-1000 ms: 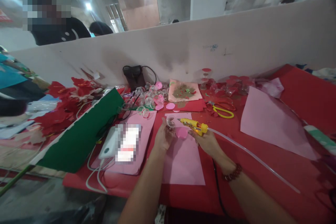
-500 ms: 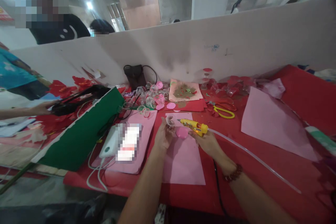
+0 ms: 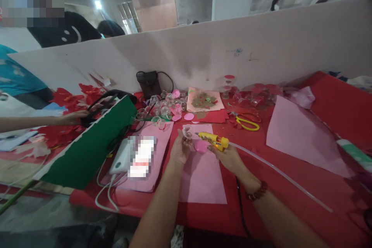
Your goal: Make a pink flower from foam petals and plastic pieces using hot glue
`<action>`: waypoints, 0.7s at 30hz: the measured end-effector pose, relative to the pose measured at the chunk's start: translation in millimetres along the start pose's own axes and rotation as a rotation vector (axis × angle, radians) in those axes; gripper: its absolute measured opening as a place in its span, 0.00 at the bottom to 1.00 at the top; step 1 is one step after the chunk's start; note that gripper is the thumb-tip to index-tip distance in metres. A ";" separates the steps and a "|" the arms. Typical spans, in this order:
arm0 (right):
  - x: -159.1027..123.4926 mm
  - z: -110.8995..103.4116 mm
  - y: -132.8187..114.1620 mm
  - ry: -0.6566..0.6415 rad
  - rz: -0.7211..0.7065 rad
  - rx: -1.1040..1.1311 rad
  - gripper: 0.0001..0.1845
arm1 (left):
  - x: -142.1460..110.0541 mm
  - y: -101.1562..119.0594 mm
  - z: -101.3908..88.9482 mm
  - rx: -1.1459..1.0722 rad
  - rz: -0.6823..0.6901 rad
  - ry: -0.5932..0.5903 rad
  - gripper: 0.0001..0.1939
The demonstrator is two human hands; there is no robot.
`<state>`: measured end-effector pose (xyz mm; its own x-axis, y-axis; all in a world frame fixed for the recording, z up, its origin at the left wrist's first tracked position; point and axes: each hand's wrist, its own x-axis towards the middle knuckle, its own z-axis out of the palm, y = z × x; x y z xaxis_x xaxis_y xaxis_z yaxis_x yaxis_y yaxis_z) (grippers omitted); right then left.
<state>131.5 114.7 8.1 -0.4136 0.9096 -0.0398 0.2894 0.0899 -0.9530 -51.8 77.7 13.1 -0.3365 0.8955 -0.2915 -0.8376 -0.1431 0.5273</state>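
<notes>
My left hand (image 3: 180, 148) is closed on a small clear plastic cup (image 3: 187, 132), its mouth tilted toward the glue gun. In my right hand (image 3: 228, 157) is a yellow hot glue gun (image 3: 213, 139), its nozzle pointing left at the cup's rim; whether the two touch I cannot tell. A long clear glue stick (image 3: 279, 176) sticks out of the gun's back toward the lower right. Between my hands, a pink paper disc (image 3: 201, 146) lies over a pink sheet (image 3: 203, 186).
Clear cups (image 3: 167, 104) cluster at the back, near a black pouch (image 3: 148, 84). Yellow-handled scissors (image 3: 247, 123) lie right of a littered paper (image 3: 205, 100). A white power bank (image 3: 120, 159) with cables sits left, beside a green board (image 3: 90, 151). Another person's hand (image 3: 76, 117) reaches in behind it.
My hands, the cup and the glue gun stay nearly in place. At the left, the other person's hand has moved right with a black object, behind the green board.
</notes>
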 end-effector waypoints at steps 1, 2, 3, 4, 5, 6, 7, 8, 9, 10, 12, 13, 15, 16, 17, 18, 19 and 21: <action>-0.1 0.0 -0.3 -0.003 0.001 0.000 0.21 | 0.3 -0.2 0.0 0.002 0.005 0.004 0.16; -0.1 0.0 -0.6 -0.004 0.002 0.000 0.21 | 0.4 -0.4 0.3 0.002 0.015 0.010 0.16; -0.1 -0.1 -0.9 -0.005 0.001 0.000 0.20 | 0.3 -0.5 0.9 0.001 0.027 0.017 0.16; -0.1 -0.1 -1.3 -0.006 -0.002 0.002 0.20 | 0.0 -0.7 1.8 0.002 0.038 0.023 0.15; -0.2 -0.1 -1.8 -0.009 -0.006 0.004 0.19 | -0.4 -0.6 2.8 0.003 0.047 0.028 0.15; -0.3 -0.2 -2.5 -0.009 -0.007 0.004 0.19 | -1.0 -0.5 4.0 0.006 0.052 0.031 0.15; -0.5 -0.3 -3.3 -0.008 -0.006 0.003 0.19 | -1.7 -0.2 5.1 0.007 0.053 0.034 0.15; -0.7 -0.4 -4.2 -0.005 -0.003 0.003 0.19 | -2.4 0.2 6.0 0.005 0.050 0.037 0.15; -1.0 -0.5 -5.1 -0.005 0.001 0.002 0.19 | -3.1 0.6 6.7 0.002 0.045 0.038 0.15; -1.3 -0.6 -6.0 -0.003 0.006 0.001 0.19 | -3.6 0.9 7.1 -0.003 0.042 0.041 0.15; -1.8 -0.8 -7.5 -0.004 0.011 -0.002 0.19 | -3.9 1.1 6.9 -0.013 0.042 0.045 0.14; -2.1 -0.9 -8.2 -0.007 0.014 -0.004 0.19 | -3.7 0.9 6.3 -0.018 0.046 0.045 0.14; -2.5 -1.1 -9.2 -0.013 0.019 -0.009 0.19 | -2.7 0.1 4.9 -0.021 0.056 0.036 0.14; -2.7 -1.1 -9.5 -0.016 0.019 -0.010 0.19 | -2.2 -0.3 4.4 -0.021 0.063 0.031 0.14; -2.9 -1.2 -9.9 -0.018 0.018 -0.010 0.20 | -1.9 -0.8 4.2 -0.019 0.071 0.030 0.14; -3.1 -1.2 -10.1 -0.018 0.018 -0.009 0.20 | -1.8 -1.0 4.3 -0.017 0.077 0.033 0.14; -3.4 -1.2 -10.1 -0.013 0.019 -0.010 0.21 | -1.9 -1.2 4.9 -0.015 0.080 0.039 0.14; -4.0 -1.1 -9.9 -0.009 0.024 -0.020 0.21 | -2.9 -0.9 6.7 -0.016 0.073 0.054 0.13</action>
<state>131.2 110.5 18.1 -0.4141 0.9079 -0.0655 0.3167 0.0762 -0.9455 -47.3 78.0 18.8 -0.4193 0.8586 -0.2951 -0.8166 -0.2146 0.5359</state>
